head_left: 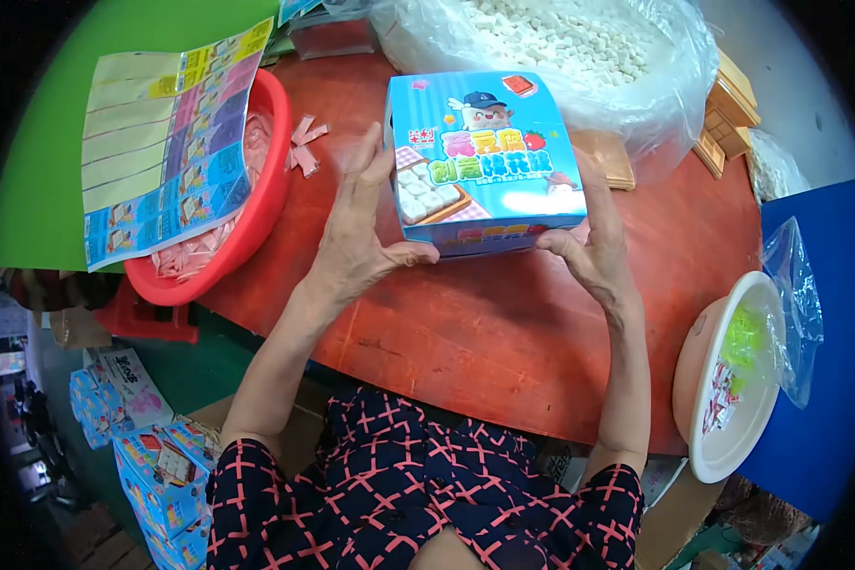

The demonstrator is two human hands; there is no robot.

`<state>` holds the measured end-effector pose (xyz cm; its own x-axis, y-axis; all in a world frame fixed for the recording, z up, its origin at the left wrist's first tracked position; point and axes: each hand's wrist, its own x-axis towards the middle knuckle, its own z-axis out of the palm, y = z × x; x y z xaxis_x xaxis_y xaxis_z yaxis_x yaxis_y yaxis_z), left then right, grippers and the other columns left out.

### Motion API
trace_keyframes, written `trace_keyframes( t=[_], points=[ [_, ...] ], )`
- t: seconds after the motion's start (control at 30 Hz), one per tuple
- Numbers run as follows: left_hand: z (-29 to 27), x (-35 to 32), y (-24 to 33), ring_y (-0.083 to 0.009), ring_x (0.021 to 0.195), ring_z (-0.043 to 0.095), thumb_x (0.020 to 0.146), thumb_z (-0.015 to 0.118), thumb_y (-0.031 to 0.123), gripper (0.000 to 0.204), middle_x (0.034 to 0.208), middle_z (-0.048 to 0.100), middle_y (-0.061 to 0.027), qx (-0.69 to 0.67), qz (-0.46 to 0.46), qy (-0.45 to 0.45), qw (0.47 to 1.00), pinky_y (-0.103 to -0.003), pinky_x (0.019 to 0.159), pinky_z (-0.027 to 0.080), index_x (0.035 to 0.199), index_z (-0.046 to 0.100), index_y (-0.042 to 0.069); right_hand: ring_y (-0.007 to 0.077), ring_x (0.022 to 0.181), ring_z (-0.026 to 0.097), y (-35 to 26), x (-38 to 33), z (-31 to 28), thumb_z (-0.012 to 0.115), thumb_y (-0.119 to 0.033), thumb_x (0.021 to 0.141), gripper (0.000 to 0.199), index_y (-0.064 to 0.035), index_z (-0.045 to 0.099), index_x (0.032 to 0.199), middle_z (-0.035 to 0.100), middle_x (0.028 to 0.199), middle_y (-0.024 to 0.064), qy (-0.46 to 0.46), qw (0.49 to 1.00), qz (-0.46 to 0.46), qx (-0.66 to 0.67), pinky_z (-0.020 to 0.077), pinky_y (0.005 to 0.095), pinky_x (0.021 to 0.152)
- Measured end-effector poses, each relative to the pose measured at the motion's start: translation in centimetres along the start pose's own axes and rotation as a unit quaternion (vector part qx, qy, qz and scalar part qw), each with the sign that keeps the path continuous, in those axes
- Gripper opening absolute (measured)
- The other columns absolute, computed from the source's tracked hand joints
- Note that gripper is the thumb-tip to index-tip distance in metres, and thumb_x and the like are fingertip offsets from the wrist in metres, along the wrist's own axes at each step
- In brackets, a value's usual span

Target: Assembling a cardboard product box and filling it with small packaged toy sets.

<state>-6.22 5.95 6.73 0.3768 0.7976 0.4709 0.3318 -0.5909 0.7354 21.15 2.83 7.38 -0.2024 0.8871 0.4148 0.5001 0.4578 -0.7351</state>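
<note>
A red table (503, 323) fills the view. At its far edge sits a clear bag (560, 47) of white cubes, with a red basin (256, 204) of pink packets to the left and a white bowl (722, 380) to the right. Above the table's middle, the left hand (361, 228) and right hand (594, 247) grasp a blue box (484, 161) by its sides, holding it up between them.

garment: short-sleeved top, dark navy | pattern: grid of pink-red crossed lines | sleeves: end near the elbows, forearms bare | left hand (361, 228): no ring, no glove | right hand (594, 249): bare, no wristwear
</note>
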Motion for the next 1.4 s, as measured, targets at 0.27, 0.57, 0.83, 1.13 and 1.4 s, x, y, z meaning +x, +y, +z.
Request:
trace_keyframes(
  t=[0.27, 0.57, 0.83, 1.13, 1.4],
  points=[
    [-2.3, 0.8, -1.1, -0.0357, 0.129, 0.030, 0.059, 0.063, 0.064, 0.099, 0.138, 0.032, -0.0180, 0.241, 0.131, -0.073, 0.959, -0.046, 0.101, 0.027, 0.132, 0.035, 0.002, 0.0295, 0.128, 0.033, 0.8, 0.8, -1.0, 0.068, -0.056, 0.064, 0.093, -0.0050, 0.036, 0.135, 0.034, 0.140, 0.0137, -0.037, 0.991, -0.086, -0.099, 0.0292, 0.0427, 0.103],
    [-3.0, 1.6, -0.7, -0.0372, 0.128, 0.031, 0.067, 0.059, 0.061, 0.091, 0.137, 0.033, -0.0205, 0.279, 0.165, -0.126, 0.938, -0.049, 0.100, 0.028, 0.129, 0.038, -0.002, 0.0350, 0.116, 0.045, 0.9, 1.1, -1.1, 0.070, -0.053, 0.064, 0.080, -0.0029, 0.050, 0.122, 0.045, 0.129, 0.0182, -0.035, 0.986, -0.122, -0.105, 0.0365, 0.0435, 0.095],
    [-2.0, -1.2, 1.1, -0.0435, 0.129, 0.026, 0.068, 0.066, 0.052, 0.084, 0.137, 0.027, -0.0284, 0.061, -0.067, -0.176, 0.980, -0.052, 0.098, 0.030, 0.125, 0.039, -0.003, 0.0337, 0.109, 0.049, -0.4, -1.6, -0.9, 0.072, -0.055, 0.060, 0.075, -0.0012, 0.055, 0.109, 0.050, 0.120, 0.0184, -0.069, 0.980, -0.136, -0.124, 0.0412, 0.0429, 0.087],
    [-1.2, -1.2, 1.1, -0.0397, 0.127, 0.032, 0.060, 0.070, 0.045, 0.066, 0.134, 0.037, -0.0190, 0.185, 0.163, -0.079, 0.966, -0.048, 0.094, 0.034, 0.106, 0.056, -0.001, 0.0213, 0.108, 0.051, 0.9, -4.4, -1.4, 0.083, -0.034, 0.054, 0.105, -0.0005, 0.024, 0.134, 0.045, 0.124, 0.0104, -0.109, 0.993, 0.003, -0.038, 0.0443, 0.0320, 0.091],
    [-1.5, -0.7, 1.3, -0.0316, 0.126, 0.037, 0.056, 0.071, 0.035, 0.061, 0.131, 0.041, -0.0182, 0.176, 0.180, -0.066, 0.966, -0.043, 0.097, 0.032, 0.103, 0.056, -0.002, 0.0207, 0.105, 0.052, -0.5, -3.6, -1.3, 0.080, -0.041, 0.061, 0.093, 0.0052, 0.036, 0.128, 0.037, 0.128, 0.0113, -0.073, 0.986, -0.034, -0.148, 0.0453, 0.0297, 0.082]
  ],
)
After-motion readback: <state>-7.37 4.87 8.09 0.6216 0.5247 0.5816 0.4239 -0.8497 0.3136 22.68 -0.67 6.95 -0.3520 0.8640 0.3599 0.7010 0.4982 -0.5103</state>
